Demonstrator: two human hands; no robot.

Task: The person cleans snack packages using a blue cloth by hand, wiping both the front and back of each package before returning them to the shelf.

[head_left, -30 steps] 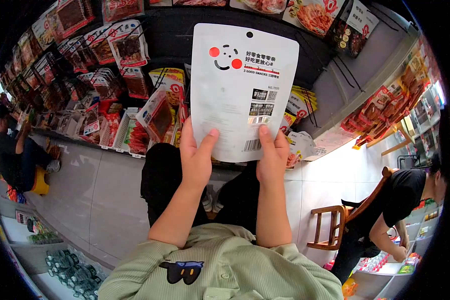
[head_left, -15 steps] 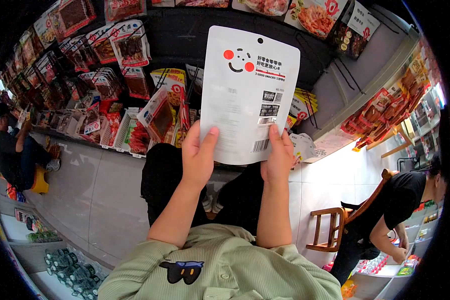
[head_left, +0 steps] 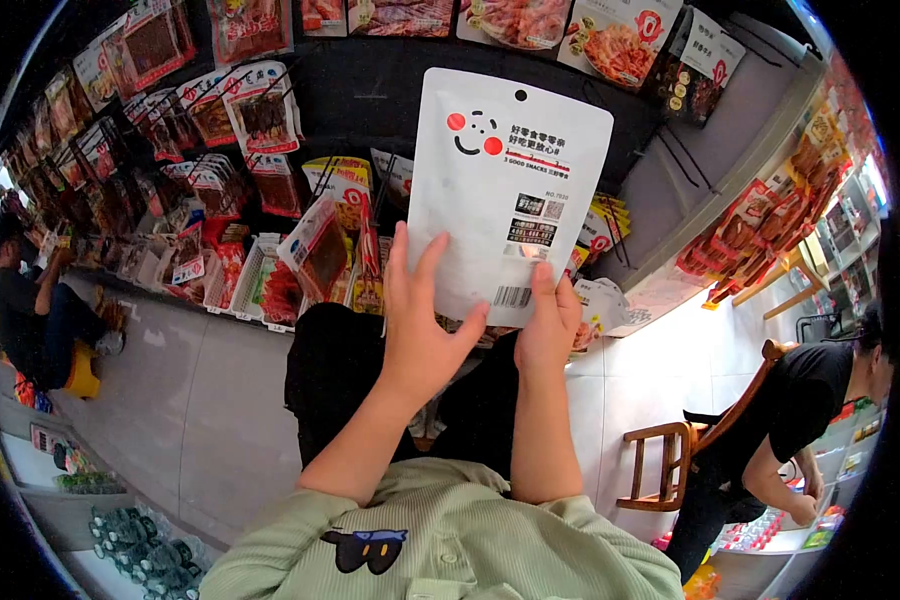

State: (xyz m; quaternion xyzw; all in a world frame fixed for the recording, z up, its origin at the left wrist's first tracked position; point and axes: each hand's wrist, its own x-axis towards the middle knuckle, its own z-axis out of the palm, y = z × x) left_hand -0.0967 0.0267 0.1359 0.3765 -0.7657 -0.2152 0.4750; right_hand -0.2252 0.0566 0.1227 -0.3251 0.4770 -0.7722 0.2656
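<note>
A flat white snack pouch [head_left: 500, 200] is held up in front of my chest, its printed back facing me, with a smiling face at the top left and a barcode at the bottom. My right hand [head_left: 550, 325] grips its lower right edge, the thumb over the front beside the barcode. My left hand [head_left: 420, 325] is at the lower left corner with fingers spread against the pouch's face, not wrapped round the edge.
Hanging packets [head_left: 260, 105] and white baskets [head_left: 255, 280] line the dark shelving ahead. Red packets [head_left: 760, 225] hang at the right. One person [head_left: 35, 300] sits far left; another [head_left: 780, 430] bends near a wooden chair [head_left: 660, 465] at the right.
My left hand has loosened from the pouch's left edge, and its fingers have spread. The pouch has shifted slightly down and tilted a little, with my right hand still on it.
</note>
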